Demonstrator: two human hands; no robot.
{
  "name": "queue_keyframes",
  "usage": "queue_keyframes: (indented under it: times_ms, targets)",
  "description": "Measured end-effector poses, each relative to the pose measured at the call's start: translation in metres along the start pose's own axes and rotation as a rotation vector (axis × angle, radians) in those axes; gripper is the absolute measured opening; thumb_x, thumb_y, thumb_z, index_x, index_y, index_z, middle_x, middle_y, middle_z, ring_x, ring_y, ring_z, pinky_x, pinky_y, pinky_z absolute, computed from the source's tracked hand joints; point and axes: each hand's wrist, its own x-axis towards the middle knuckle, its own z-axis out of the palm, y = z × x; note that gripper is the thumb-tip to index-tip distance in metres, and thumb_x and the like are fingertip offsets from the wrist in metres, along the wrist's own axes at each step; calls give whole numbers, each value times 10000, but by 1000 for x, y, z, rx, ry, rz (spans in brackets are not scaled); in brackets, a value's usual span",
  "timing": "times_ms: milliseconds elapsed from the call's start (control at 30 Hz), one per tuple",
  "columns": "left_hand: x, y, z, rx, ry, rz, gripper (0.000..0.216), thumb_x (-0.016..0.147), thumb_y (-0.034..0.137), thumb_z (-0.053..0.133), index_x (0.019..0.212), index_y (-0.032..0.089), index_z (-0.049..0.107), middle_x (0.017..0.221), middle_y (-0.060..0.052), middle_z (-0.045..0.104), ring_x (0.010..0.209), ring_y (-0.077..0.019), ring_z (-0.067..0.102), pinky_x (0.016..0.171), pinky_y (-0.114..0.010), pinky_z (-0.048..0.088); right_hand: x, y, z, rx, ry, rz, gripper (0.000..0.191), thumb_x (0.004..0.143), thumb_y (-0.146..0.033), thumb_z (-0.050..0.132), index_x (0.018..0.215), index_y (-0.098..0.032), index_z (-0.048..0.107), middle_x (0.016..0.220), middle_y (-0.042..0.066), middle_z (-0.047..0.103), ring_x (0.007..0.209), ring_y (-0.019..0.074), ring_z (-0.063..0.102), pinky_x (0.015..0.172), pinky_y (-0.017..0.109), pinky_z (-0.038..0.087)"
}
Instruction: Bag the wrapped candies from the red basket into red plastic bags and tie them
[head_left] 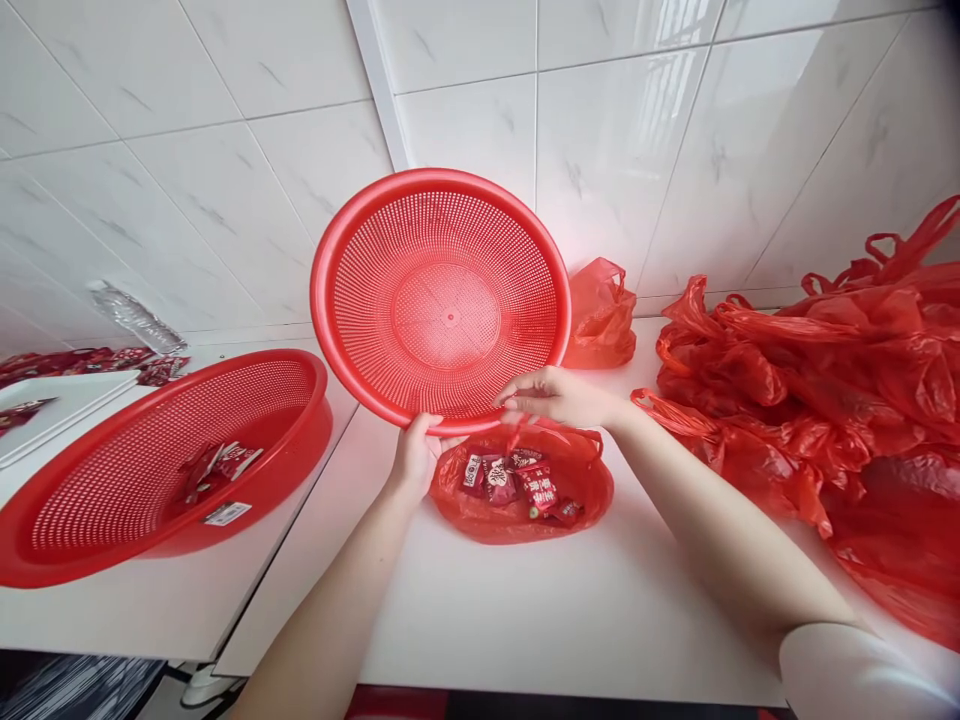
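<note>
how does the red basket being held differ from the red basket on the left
The held basket is tipped up, its opening facing the camera; the left basket sits on the table. The left basket contains packets; the held basket looks empty. Both are red with perforated walls.

The left hand [418, 460] grips the lower rim of a tilted red perforated colander [450, 300], with the right hand [556, 397] at its lower right edge, an open red plastic bag [480, 525] of printed packets [540, 488] just below it, a second colander [306, 450] to its left and heaped red bags [885, 350] to its right.
</note>
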Motion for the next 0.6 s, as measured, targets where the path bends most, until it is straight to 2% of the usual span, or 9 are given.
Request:
queue_keyframes:
  times_ms: [100, 167, 233, 333, 400, 467, 500, 533, 600]
  targets:
    - [1, 1, -1, -7, 13, 32, 121, 646, 187, 617, 698, 172, 509, 755, -18, 624, 910, -241, 671, 827, -419, 581, -5, -2, -6, -24, -26, 132, 375, 903, -223, 491, 1262, -215, 603, 724, 25, 736, 680, 199, 712, 664, 328, 560]
    - [1, 2, -1, -10, 14, 34, 115, 649, 207, 614, 676, 173, 507, 716, -15, 625, 875, -246, 678, 805, -424, 587, -7, 0, -10, -229, 65, 163, 451, 842, -122, 523, 1271, -241, 590, 756, 29, 733, 672, 199, 702, 658, 319, 544]
    - [2, 4, -2, -3, -18, 34, 105, 658, 225, 613, 705, 169, 539, 734, -25, 655, 878, -256, 684, 801, -434, 585, -6, 4, -12, -465, 210, 114, 456, 794, -88, 572, 1216, -257, 608, 878, 46, 731, 738, 203, 695, 706, 321, 528]
    - [2, 15, -8, 82, -169, 65, 197, 722, 325, 596, 831, 161, 607, 838, -70, 708, 935, -287, 685, 822, -462, 568, -2, 6, -13, -622, 419, -61, 287, 814, -185, 610, 1097, -236, 606, 982, 60, 702, 815, 205, 669, 756, 323, 512]
    - [1, 30, -17, 300, -338, 81, 332, 755, 445, 578, 898, 152, 642, 912, -120, 723, 984, -324, 676, 852, -490, 546, -1, 1, -13, -653, 597, -158, 213, 805, -256, 641, 1007, -221, 586, 958, 55, 684, 798, 195, 648, 752, 310, 507]
    - [-2, 50, -31, 710, -421, 142, 404, 738, 482, 628, 979, 160, 667, 1024, -153, 718, 1060, -350, 648, 929, -512, 499, -3, -8, -17, -676, 778, -212, 229, 758, -299, 690, 931, -223, 562, 899, 35, 671, 762, 184, 631, 734, 295, 503]
    - [-4, 61, -38, 959, -321, 263, 407, 739, 439, 659, 1056, 183, 664, 1101, -147, 705, 1115, -347, 621, 998, -520, 449, -6, -12, -19, -676, 840, -224, 251, 735, -313, 709, 909, -226, 551, 871, 22, 666, 742, 179, 628, 723, 289, 502]
    - [-6, 71, -46, 1199, -149, 410, 420, 752, 396, 661, 1122, 197, 653, 1172, -147, 681, 1172, -352, 584, 1062, -543, 377, -10, -17, -23, -672, 882, -230, 269, 720, -325, 720, 897, -230, 542, 849, 10, 664, 727, 176, 628, 712, 284, 502]
    - [-10, 88, -62, 1554, 302, 631, 480, 816, 320, 599, 1280, 200, 579, 1307, -163, 606, 1270, -360, 502, 1138, -593, 213, -18, -25, -30, -656, 945, -224, 287, 710, -348, 724, 893, -238, 533, 819, -9, 661, 698, 170, 633, 694, 282, 506]
